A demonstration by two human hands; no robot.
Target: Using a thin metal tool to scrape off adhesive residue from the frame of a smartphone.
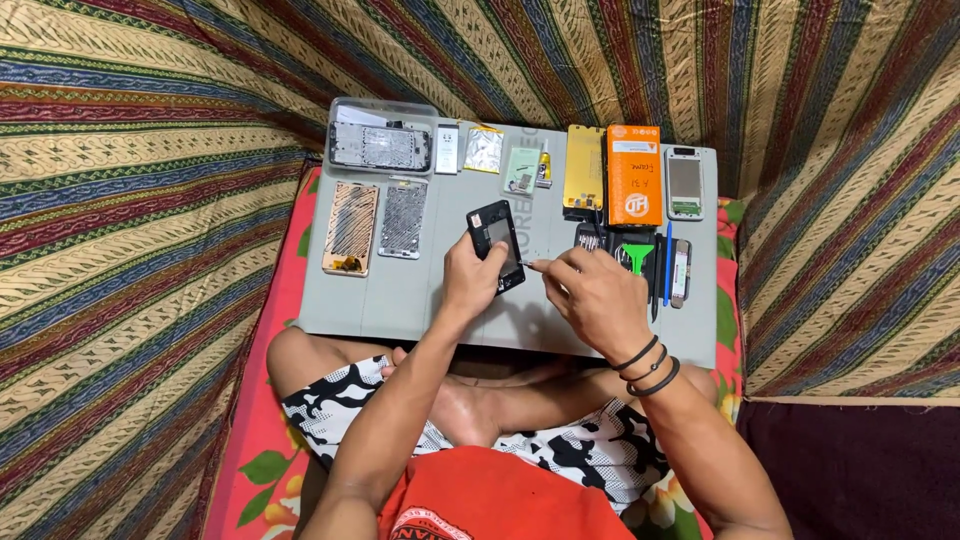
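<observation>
On the grey mat (400,300), left hand (470,280) grips a black phone (495,245); right hand (595,295) pinches a barely visible tool (530,264).

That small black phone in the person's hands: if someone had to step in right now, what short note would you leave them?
Left hand: grip on the small black phone, held tilted over the grey work mat.
Right hand: pinches a thin metal tool, tip at the phone's lower right edge.
Around: two bare phone frames lie left on the mat, a cracked panel above them; an orange box, a white phone and a green pry tool lie to the right.
Done: several phones already lie in parts.
Left: the black phone is still in one piece; whether the tool has loosened anything is too small to tell.
</observation>
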